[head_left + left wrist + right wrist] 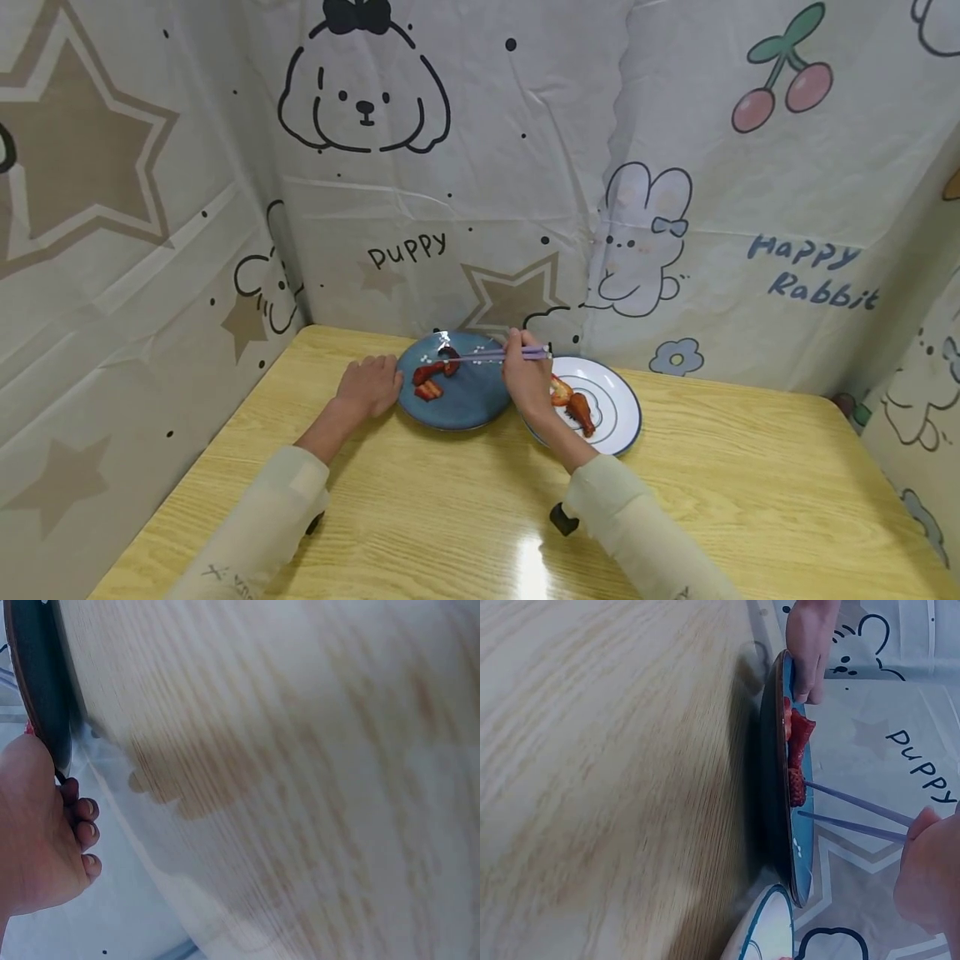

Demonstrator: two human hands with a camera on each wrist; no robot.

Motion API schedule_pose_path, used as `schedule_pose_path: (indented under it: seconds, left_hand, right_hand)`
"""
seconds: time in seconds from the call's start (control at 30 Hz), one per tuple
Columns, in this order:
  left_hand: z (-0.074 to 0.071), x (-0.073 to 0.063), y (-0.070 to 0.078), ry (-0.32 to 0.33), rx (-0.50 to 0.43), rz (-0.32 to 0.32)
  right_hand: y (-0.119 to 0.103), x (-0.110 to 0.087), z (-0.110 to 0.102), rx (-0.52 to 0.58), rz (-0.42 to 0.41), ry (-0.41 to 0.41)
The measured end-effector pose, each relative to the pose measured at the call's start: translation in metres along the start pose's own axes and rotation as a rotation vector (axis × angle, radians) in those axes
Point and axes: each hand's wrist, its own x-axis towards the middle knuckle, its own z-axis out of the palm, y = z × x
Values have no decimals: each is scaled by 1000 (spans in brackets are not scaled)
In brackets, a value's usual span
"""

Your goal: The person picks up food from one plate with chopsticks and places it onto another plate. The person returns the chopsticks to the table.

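My left hand (369, 387) holds the left rim of a blue plate (472, 404), its thumb by the rim in the left wrist view. In my right hand (527, 375) is a pair of light purple chopsticks (491, 355), reaching left over that plate. Their tips stand slightly apart beside a dark red, curled food piece (796, 787) with a bumpy surface; whether they grip it I cannot tell. Close by on the plate lie a red drumstick-shaped piece (426, 373) and a striped red-and-pale piece (428, 390).
A white plate (626, 417) with a dark blue rim stands to the right, partly behind my right forearm. On it are a brown drumstick (581, 413) and an orange-and-pale piece (559, 390). Both plates stand on a wooden table (420, 517), near the printed cloth (480, 183) behind.
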Motion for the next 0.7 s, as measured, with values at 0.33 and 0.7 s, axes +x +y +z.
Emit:
schedule_pose_path:
  seconds: [0.33,0.7]
  left_hand:
    - [0,-1,0,13,-1,7]
    - [-1,-1,0,22,-9,1]
  right_hand:
    - [5,0,3,-54,-88,10]
    - [6,0,0,-235,-165,82]
